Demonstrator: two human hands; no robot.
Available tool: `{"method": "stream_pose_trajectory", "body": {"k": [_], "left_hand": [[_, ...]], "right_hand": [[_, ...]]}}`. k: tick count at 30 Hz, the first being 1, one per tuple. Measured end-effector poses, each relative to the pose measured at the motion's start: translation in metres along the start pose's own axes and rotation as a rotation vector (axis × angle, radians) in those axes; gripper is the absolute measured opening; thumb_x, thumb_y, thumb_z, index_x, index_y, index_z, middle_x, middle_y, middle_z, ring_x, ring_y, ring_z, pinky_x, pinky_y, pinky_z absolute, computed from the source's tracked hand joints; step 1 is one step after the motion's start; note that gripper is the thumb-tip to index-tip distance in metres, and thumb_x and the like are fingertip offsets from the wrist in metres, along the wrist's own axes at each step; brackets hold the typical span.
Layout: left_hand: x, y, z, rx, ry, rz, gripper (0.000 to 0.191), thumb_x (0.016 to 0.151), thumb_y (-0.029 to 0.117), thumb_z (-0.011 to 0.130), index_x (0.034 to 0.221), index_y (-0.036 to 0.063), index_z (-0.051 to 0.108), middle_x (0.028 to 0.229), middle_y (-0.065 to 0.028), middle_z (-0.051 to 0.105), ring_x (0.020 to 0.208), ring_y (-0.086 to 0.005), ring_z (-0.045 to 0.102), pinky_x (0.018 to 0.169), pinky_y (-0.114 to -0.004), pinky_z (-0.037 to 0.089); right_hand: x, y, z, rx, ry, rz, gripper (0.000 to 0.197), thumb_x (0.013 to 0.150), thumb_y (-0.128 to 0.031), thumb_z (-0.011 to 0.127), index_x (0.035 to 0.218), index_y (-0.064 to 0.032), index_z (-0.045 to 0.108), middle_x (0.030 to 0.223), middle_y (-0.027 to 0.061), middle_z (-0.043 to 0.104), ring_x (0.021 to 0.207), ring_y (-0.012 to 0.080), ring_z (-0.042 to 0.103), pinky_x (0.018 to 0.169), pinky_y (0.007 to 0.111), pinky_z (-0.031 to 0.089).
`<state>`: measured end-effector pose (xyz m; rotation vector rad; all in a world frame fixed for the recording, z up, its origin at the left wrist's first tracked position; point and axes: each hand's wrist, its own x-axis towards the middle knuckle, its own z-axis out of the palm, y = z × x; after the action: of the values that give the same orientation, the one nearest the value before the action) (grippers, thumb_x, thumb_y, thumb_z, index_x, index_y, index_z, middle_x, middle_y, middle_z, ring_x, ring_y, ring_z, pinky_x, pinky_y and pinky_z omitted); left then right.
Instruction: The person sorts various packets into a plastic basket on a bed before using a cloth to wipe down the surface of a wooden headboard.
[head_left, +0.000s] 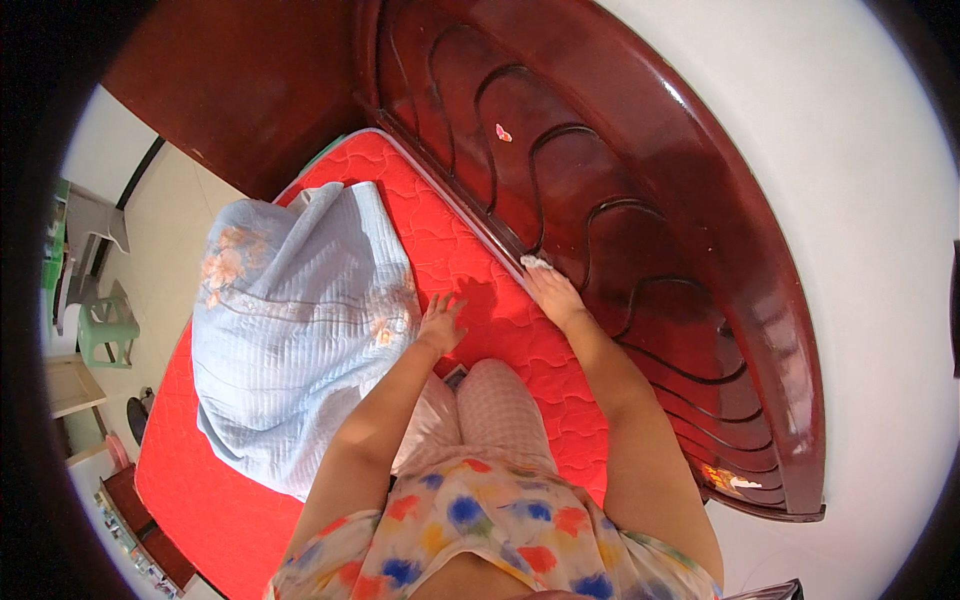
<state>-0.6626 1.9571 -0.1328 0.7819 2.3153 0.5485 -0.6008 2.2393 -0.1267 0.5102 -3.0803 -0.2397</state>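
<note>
My right hand (556, 294) presses a crumpled white cloth or tissue (536, 262) against the lower edge of a dark red-brown wooden headboard (622, 247), where it meets the mattress. Only a small part of the white piece shows beyond my fingertips. My left hand (441, 324) has its fingers spread and holds nothing. It is over the red quilted mattress (495, 315), beside a rumpled light-blue quilt (300, 337) with flower patterns; whether it touches the mattress is hard to tell. Carved wavy grooves run across the headboard, and a small sticker (503, 133) is on its panel.
A tall wooden panel (247, 90) stands at the mattress's far end. A green plastic stool (109, 332) is on the tiled floor (176, 199) to the left. A torn sticker (727, 478) marks the headboard's near end. The white wall (862, 247) rises behind the headboard.
</note>
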Motion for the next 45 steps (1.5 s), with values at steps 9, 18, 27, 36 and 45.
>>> {"method": "stream_pose_trajectory", "body": {"k": [9, 18, 27, 36, 45], "left_hand": [[-0.003, 0.002, -0.043, 0.034, -0.013, 0.018, 0.063, 0.077, 0.031, 0.065, 0.135, 0.0212, 0.041, 0.143, -0.0209, 0.027, 0.134, -0.0419, 0.017, 0.11, -0.046, 0.019], [0.0, 0.077, -0.17, 0.046, 0.034, 0.175, 0.061, 0.079, 0.029, 0.063, 0.135, 0.0212, 0.041, 0.146, -0.0172, 0.023, 0.136, -0.0387, 0.014, 0.112, -0.041, 0.018], [0.015, 0.158, -0.3, -0.084, 0.279, 0.565, 0.062, 0.076, 0.012, 0.066, 0.133, 0.0192, 0.041, 0.145, -0.0137, 0.026, 0.134, -0.037, 0.019, 0.108, -0.044, 0.024], [0.043, 0.27, -0.363, 0.126, 0.516, 1.003, 0.058, 0.078, 0.014, 0.063, 0.132, 0.0144, 0.041, 0.142, -0.0087, 0.03, 0.134, -0.0311, 0.023, 0.107, -0.053, 0.018], [0.074, 0.279, -0.338, 0.193, 0.569, 0.924, 0.057, 0.082, 0.034, 0.062, 0.132, 0.0155, 0.04, 0.137, -0.0037, 0.034, 0.132, -0.0272, 0.024, 0.108, -0.055, 0.014]], "right_hand": [[0.01, 0.003, -0.086, -0.135, 0.111, -0.065, 0.039, 0.081, -0.014, 0.045, 0.115, 0.0018, 0.057, 0.12, 0.0064, 0.054, 0.107, 0.017, 0.048, 0.091, 0.029, 0.036], [0.075, 0.048, -0.271, -0.273, 0.354, 0.122, 0.04, 0.08, -0.016, 0.047, 0.118, -0.0072, 0.056, 0.128, 0.0001, 0.048, 0.1, 0.0152, 0.049, 0.08, 0.028, 0.036], [0.101, 0.096, -0.37, -0.083, 0.61, 0.453, 0.041, 0.08, -0.005, 0.047, 0.121, -0.0045, 0.05, 0.133, 0.011, 0.044, 0.119, 0.0289, 0.043, 0.101, 0.043, 0.033], [-0.022, 0.069, -0.373, -0.042, 0.569, 0.856, 0.043, 0.081, 0.0, 0.043, 0.122, -0.0064, 0.05, 0.132, 0.0161, 0.045, 0.12, 0.0329, 0.044, 0.103, 0.047, 0.03], [-0.074, 0.072, -0.368, -0.104, 0.657, 1.137, 0.04, 0.08, 0.004, 0.045, 0.118, -0.0037, 0.051, 0.122, 0.0189, 0.051, 0.112, 0.0374, 0.048, 0.099, 0.044, 0.036]]}}
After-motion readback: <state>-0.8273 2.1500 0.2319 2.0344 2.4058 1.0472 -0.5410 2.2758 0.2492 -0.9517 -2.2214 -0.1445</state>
